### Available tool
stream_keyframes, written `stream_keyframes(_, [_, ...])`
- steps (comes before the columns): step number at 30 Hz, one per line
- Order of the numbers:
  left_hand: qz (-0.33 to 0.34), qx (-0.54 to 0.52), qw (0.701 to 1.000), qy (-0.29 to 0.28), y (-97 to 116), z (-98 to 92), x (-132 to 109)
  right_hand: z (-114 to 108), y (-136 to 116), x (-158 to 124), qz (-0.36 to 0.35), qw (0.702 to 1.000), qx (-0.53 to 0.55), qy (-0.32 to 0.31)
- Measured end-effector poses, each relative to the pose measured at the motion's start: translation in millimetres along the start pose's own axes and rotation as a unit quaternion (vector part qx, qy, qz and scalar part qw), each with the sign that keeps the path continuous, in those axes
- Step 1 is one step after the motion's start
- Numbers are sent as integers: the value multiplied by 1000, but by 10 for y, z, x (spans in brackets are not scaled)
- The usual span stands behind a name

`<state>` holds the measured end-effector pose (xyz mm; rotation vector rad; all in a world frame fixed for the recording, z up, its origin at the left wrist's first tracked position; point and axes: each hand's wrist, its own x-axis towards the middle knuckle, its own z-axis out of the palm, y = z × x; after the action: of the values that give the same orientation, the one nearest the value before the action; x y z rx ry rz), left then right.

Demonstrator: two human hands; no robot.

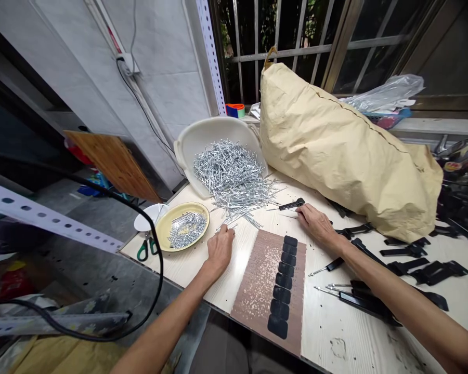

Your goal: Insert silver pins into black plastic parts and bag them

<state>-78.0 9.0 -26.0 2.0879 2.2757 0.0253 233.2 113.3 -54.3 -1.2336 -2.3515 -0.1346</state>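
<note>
Nearest us, at the bottom middle of the frame, a brown board (257, 280) lies on the pale table (335, 332), with a row of black pads (283, 283) running up its right side. To its right, in the lower right, black parts (359, 301) with metal stems lie scattered on the table, under and beside our right forearm. Further up, our left hand (220, 248) sits just left of the board's top corner, knuckles up, fingers curled in tight. A thin pin (229, 226) shows at the fingertips, but we cannot tell whether it is gripped. Our right hand (315, 221) lies palm down just above the board's top right corner, fingers stretched out close together and closed on nothing. Their tips touch the end of a black piece (292, 204) that lies flat on the table. Left of the left hand stands a yellow plate (161, 231) holding small silver bits, with green-handled scissors (146, 249) just beside it at the table's edge and a white dish (148, 218) behind. Beyond both hands, in the middle of the frame, a heap of pins (234, 176) spills out of a tipped white basin (214, 132) onto the table, its near edge reaching the left hand. Right of the basin, a big tan sack (335, 145) leans across the upper middle, and a barred window (281, 47) fills the top right.
</note>
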Motion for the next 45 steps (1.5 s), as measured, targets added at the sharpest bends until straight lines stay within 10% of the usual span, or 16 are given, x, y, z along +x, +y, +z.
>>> stream_keyframes(19, [29,-211,976,53,182,-144,38,-652,-1094,-128,-4,992,127,26])
stream_keyframes(27, [-43,-650,758,-8,446,-370,-324,-713,-1517,-192,-1,984,171,-40])
stream_keyframes(45, [51,-617,783,49,454,-465,-431,-790,-1594,-263,12,996,72,-45])
